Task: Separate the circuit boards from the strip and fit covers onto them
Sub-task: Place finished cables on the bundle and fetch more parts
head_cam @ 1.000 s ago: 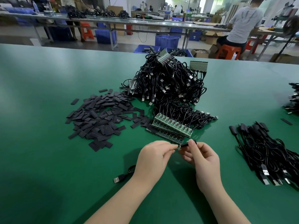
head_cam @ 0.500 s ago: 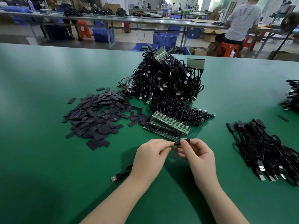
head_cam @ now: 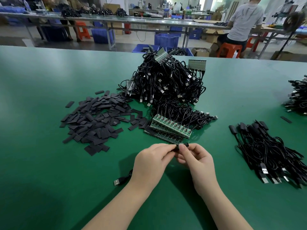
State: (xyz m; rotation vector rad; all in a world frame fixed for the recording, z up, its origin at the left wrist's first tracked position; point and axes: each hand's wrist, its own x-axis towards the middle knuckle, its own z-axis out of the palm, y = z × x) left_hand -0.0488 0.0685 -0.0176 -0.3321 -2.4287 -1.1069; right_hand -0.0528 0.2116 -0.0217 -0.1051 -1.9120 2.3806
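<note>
Pinching a small black cover [head_cam: 182, 145] between fingertips, the left hand [head_cam: 152, 165] and right hand [head_cam: 198, 166] meet near the front edge of the green table [head_cam: 41, 163]; the board inside cannot be seen. Just behind lie green strips [head_cam: 169, 128] with cables attached. A flat pile of black covers [head_cam: 98, 120] sits left of centre, a cable heap [head_cam: 167, 83] toward the far edge, finished cables [head_cam: 272, 151] near the right edge. Benches, blue crates and a seated person [head_cam: 240, 22] fill the room beyond.

Green table [head_cam: 49, 163] holds black covers [head_cam: 96, 120], board strips [head_cam: 169, 128], cable heaps [head_cam: 166, 83].
</note>
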